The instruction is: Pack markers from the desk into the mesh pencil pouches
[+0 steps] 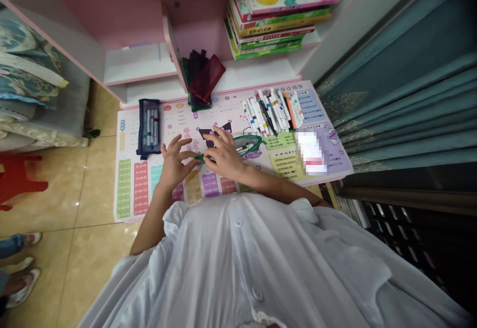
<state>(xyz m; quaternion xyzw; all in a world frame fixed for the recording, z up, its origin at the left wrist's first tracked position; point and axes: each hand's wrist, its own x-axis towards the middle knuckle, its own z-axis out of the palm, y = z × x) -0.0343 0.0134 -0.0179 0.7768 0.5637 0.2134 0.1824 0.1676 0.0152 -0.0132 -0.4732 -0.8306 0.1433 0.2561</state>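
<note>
A green mesh zip pouch [255, 144] lies across the desk mat, with a few white markers showing inside its right part. My left hand [176, 163] pinches the pouch's left tip between thumb and forefinger, the other fingers raised. Close beside it, my right hand [225, 156] is over the pouch, thumb and forefinger closed on its green edge near that tip. This hand hides the middle of the pouch. To the left, a navy mesh pouch [149, 128] holds several markers. Beyond my right hand lies a row of loose markers [271, 111], mostly white.
Dark red and green mesh pouches [204, 77] lie at the back, partly on the shelf. A stack of books [276, 20] stands in the shelf unit. A blurred white item [312, 152] is on the mat's right. Another person's feet [26, 286] show at lower left, below a red stool [20, 179].
</note>
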